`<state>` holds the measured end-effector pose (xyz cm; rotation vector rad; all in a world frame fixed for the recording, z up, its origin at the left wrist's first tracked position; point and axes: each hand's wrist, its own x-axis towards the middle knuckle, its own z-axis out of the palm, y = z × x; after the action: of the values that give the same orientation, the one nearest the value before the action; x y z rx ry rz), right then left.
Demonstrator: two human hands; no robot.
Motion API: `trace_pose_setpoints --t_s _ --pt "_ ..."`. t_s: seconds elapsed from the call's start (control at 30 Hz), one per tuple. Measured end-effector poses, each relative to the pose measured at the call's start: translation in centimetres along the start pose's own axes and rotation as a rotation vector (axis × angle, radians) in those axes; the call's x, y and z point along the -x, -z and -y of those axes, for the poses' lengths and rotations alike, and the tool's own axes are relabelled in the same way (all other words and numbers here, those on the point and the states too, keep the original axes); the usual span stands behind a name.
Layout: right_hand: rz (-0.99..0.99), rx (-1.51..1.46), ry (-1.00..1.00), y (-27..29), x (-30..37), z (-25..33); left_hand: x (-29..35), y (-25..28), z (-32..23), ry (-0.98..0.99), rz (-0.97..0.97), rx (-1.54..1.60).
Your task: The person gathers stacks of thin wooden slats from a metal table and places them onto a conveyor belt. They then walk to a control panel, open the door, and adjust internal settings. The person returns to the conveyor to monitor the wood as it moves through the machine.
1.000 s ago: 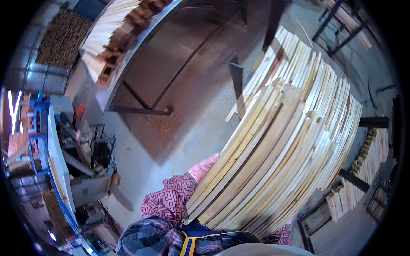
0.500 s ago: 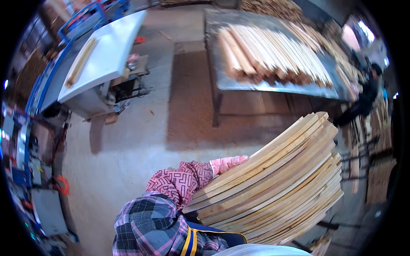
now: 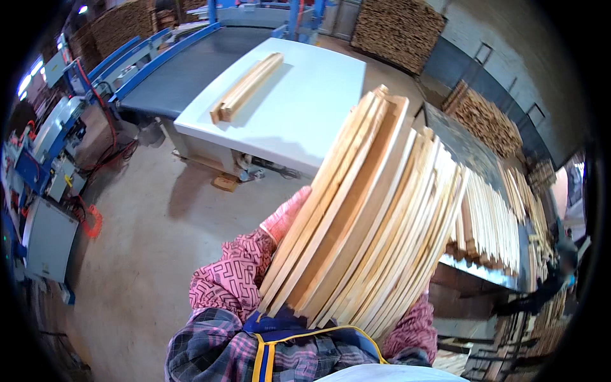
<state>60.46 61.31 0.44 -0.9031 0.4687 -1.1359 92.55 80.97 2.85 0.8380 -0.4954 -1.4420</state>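
Item 1: stack of wood strips [image 3: 363, 223], pale to tan, 1 qty; leaning against wearer's front, lower ends resting at blue apron w/ yellow trim [image 3: 280, 323], upper ends pointing fwd & slightly R.
Item 2: L hand [image 3: 286, 215], pink knit covering; pressing along stack's L side, helping hold it. Fingers mostly hiding behind wood; can't tell how far they're opening.
Item 3: R hand, hiding behind stack; finger state & hold can't tell. Pink patterned R sleeve [image 3: 412, 325] showing at stack's lower R.
Item 4: white table [image 3: 318, 83], standing ahead; small strip bundle [image 3: 247, 88] lying on its L part.
Item 5: dark conveyor bed [image 3: 184, 70], adjoining table's L.
Item 6: metal table [image 3: 468, 137], R side, bearing strip row [image 3: 493, 223].
Item 7: co-worker [image 3: 554, 280], dark clothes, far R.
Item 8: grey cabinet [image 3: 48, 239], standing far L; orange coil [image 3: 94, 221] hanging beside.
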Motion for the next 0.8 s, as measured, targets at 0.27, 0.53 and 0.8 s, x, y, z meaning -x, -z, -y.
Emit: trace_pose_setpoints --t_s 0.27,0.53,0.8 --pt "0.181 -0.007 0.026 -0.6 -3.5 -4.4 -8.0 8.8 -3.0 -0.532 -0.381 -0.491" --pt "0.274 -0.264 -0.333 -0.1 -7.2 -9.0 -5.0 4.2 -8.1 -0.542 -0.982 -2.259" --pt "-0.065 -0.127 -0.245 6.4 -13.2 -11.2 -8.1 5.5 -10.0 0.354 -0.75 -1.557"
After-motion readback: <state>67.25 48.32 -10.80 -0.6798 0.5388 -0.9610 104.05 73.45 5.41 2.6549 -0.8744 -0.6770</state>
